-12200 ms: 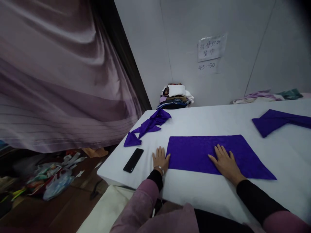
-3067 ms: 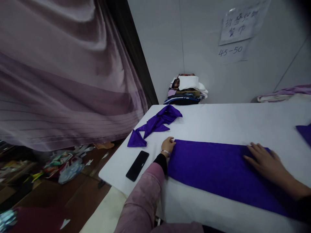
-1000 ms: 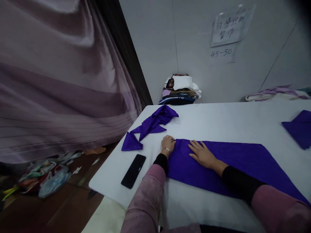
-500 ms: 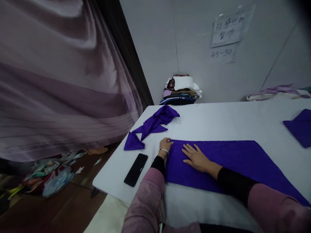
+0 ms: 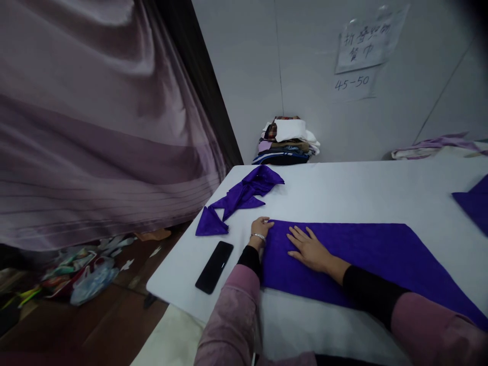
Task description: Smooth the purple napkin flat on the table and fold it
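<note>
A purple cloth napkin point(image 5: 366, 254) lies spread and folded over on the white table in front of me, its straight far edge running left to right. My left hand point(image 5: 261, 226) is at its far left corner, thumb and fingers closed on the cloth there. Flat on the napkin, just right of that corner, rests my right hand point(image 5: 309, 248) with its fingers spread. The near right part of the cloth runs under and past my right forearm.
Left of the napkin lies a black phone point(image 5: 214, 267). Crumpled purple cloths point(image 5: 244, 193) sit behind it, and another purple cloth point(image 5: 475, 201) is at the right edge. Folded fabrics point(image 5: 285, 142) are stacked by the wall. A satin curtain point(image 5: 95, 127) hangs on the left.
My view has turned slightly left, so the table and its things appear a little further right. Both hands keep their places on the napkin.
</note>
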`<state>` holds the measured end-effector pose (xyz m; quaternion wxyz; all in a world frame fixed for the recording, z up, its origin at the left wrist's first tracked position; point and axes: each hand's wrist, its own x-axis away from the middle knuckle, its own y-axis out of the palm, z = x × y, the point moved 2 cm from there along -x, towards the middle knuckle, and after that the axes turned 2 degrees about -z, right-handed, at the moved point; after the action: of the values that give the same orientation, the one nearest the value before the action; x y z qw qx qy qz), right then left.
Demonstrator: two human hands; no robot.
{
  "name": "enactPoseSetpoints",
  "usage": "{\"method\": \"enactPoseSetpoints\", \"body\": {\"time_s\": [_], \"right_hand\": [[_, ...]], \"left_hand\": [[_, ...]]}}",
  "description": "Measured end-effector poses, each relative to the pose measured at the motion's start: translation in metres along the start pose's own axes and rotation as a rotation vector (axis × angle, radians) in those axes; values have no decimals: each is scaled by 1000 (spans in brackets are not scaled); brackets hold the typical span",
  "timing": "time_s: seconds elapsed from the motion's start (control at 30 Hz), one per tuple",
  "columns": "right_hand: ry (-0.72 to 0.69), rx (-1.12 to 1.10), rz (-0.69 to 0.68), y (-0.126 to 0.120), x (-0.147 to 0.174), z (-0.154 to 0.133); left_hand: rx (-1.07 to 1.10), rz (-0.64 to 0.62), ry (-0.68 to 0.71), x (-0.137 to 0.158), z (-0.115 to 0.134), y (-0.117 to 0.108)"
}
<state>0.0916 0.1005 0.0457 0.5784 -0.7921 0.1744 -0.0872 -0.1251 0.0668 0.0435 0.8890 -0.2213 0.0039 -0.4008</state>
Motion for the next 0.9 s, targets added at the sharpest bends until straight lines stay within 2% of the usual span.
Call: {"method": "enactPoseSetpoints", "body": {"time_s": [0.5,0.73,0.9], "right_hand": [[15,5,-17,-3,0,-2],[25,-28,-79,-9,-6,-12],[28,-86,-101,-16,-14,-19]], "left_hand": [[14,-107,-41,-5,4,-2],[-140,-19,-31,1,12,-6],[-266,-11,-9,5,21,-11]]}}
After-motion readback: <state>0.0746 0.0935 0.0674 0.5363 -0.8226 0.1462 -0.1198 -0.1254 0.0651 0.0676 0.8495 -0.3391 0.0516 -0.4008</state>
